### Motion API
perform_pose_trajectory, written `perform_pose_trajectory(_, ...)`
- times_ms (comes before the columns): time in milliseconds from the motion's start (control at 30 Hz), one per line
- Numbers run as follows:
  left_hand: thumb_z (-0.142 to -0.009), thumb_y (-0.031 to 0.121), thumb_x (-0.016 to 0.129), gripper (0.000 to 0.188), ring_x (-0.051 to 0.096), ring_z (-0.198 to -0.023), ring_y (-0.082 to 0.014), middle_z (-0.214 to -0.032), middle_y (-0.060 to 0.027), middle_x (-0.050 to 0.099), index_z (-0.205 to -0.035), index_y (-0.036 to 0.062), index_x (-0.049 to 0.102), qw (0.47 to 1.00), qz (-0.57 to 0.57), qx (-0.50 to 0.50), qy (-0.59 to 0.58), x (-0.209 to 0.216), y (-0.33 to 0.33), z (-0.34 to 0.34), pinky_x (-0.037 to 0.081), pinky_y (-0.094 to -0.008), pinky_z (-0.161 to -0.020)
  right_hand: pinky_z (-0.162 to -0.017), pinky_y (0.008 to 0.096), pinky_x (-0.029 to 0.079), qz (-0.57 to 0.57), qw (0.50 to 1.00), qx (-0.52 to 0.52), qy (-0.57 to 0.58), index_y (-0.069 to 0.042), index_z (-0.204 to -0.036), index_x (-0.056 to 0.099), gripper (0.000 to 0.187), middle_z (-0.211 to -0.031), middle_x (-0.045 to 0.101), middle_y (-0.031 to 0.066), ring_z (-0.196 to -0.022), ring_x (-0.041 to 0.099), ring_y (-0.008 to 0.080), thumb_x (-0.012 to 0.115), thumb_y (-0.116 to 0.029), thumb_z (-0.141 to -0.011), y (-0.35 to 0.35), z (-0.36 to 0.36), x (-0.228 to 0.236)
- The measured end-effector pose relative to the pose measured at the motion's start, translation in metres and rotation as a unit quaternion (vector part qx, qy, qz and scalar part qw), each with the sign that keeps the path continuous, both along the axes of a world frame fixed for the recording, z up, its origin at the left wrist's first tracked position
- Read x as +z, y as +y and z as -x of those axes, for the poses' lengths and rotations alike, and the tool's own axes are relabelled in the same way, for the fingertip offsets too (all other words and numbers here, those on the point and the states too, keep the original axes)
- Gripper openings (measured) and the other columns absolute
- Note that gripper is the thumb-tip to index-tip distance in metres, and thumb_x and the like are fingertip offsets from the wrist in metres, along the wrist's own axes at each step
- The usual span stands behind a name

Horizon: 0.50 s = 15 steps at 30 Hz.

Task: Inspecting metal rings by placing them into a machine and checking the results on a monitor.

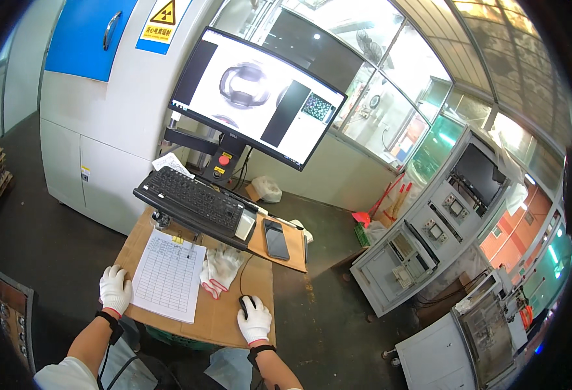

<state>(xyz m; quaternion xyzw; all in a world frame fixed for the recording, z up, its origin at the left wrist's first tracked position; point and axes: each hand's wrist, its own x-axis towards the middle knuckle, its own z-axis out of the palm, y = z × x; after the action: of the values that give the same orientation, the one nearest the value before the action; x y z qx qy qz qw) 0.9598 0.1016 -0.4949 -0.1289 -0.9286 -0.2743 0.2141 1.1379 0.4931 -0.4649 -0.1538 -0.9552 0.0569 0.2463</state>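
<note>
My right hand (pixel 256 323), in a white knit glove, rests over a dark computer mouse (pixel 244 303) near the right front of the cardboard-topped table (pixel 234 318). My left hand (pixel 115 290), gloved the same way, lies on the table's left edge with its fingers apart and nothing in them. Beside it is a clipped stack of paper with a printed table (pixel 167 276), a pen (pixel 192 246) near its top. A spare pair of white gloves (pixel 224 265) lies between the sheets and the mouse. On the monitor (pixel 260 97), a grey image of a ring-shaped part is displayed.
Above the table's far side sits a keyboard (pixel 195 198) on a black tray, with a phone (pixel 275 238) on a board beside it. A red button (pixel 223 160) is under the monitor. A large white cabinet (pixel 104 143) stands behind left; a grey console (pixel 422 240) stands right.
</note>
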Motion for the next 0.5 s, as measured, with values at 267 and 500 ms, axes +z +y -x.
perform_pose_trajectory(267,-0.081,0.015,0.071,0.029,0.054,-0.125,-0.0401,-0.128,-0.0154,0.063,-0.109,0.0066,0.068,1.000,0.003,0.003,0.017,-0.0016,0.0025,0.0004,0.046,-0.0520,-0.101,-0.092,0.0524,0.053,0.003,1.000,-0.009,-0.004,-0.020,-0.135,0.063,0.051,-0.136,0.063,0.0152,-0.108,0.065,0.0406,0.071,-0.030,-0.086,-0.0007,0.0006,0.0016)
perform_pose_trajectory(500,-0.081,0.013,0.070,0.029,0.054,-0.125,-0.0399,-0.129,-0.0154,0.062,-0.109,0.0065,0.067,1.000,-0.009,-0.004,0.008,-0.0058,0.0002,0.0020,0.045,-0.0517,-0.102,-0.089,0.0513,0.055,-0.007,1.000,-0.019,-0.010,-0.018,-0.135,0.061,0.054,-0.134,0.064,0.0143,-0.106,0.067,0.0397,0.070,-0.032,-0.084,-0.0035,0.0004,0.0068)
